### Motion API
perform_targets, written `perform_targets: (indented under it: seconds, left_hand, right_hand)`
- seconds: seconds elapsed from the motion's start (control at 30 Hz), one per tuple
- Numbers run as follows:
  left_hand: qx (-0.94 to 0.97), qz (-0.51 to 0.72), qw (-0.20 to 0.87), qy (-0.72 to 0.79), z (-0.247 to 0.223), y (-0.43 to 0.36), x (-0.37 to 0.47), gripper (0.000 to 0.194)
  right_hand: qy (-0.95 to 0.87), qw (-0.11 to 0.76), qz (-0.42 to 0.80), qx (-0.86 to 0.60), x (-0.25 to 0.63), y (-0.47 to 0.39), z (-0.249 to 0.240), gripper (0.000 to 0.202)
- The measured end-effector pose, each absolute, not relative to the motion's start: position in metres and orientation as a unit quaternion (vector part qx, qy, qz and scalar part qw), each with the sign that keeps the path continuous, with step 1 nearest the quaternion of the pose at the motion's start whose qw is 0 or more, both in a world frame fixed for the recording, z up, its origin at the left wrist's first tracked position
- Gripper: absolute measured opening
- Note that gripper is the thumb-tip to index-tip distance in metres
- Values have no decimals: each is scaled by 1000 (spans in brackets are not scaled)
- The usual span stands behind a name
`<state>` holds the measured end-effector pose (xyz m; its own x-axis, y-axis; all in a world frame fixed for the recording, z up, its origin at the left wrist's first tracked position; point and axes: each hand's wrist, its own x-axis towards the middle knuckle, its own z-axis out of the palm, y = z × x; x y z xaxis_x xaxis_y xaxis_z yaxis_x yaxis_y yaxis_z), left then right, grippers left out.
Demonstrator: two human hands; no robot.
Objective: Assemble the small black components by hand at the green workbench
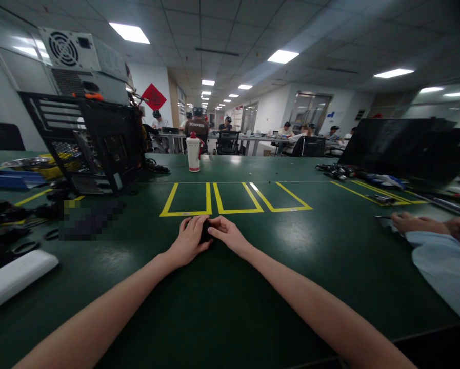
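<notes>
A small black object [205, 233] stands on the green table [214, 307], just below the yellow tape outlines [186, 213]. My left hand [191, 240] is wrapped over its left side, the thumb along its lower edge. From the right, my right hand [227, 234] touches it with fingertips and thumb drawn together. Most of the object is hidden behind my fingers, so what it is cannot be made out.
At left are an open black computer case [118, 148], cables and a white box [18, 279]. A white cup [194, 154] stands beyond the tape. Another person's hands [422, 224] are at right, near black monitors [399, 148].
</notes>
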<state>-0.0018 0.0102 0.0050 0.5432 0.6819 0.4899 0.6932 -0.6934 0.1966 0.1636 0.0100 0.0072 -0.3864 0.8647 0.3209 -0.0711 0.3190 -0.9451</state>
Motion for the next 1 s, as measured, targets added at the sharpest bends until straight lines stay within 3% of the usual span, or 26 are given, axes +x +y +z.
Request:
perform_targets:
  seconds: [0.33,0.57,0.77,1.0]
  left_hand:
    - [-871,-279,8,-403,1,14,-1,55]
    - [-876,-276,-4,-396,3,12,-3,55]
    - [-876,-277,-5,-394,4,12,-3,55]
    - [-876,-280,-12,-393,5,14,-3,55]
  right_hand:
    - [-635,480,496,-346,157,15,2,27]
    - [-650,468,520,-296,162,11,4,32]
    - [-647,495,483,-321,157,10,6,20]
    - [-638,466,490,-370,157,13,7,25]
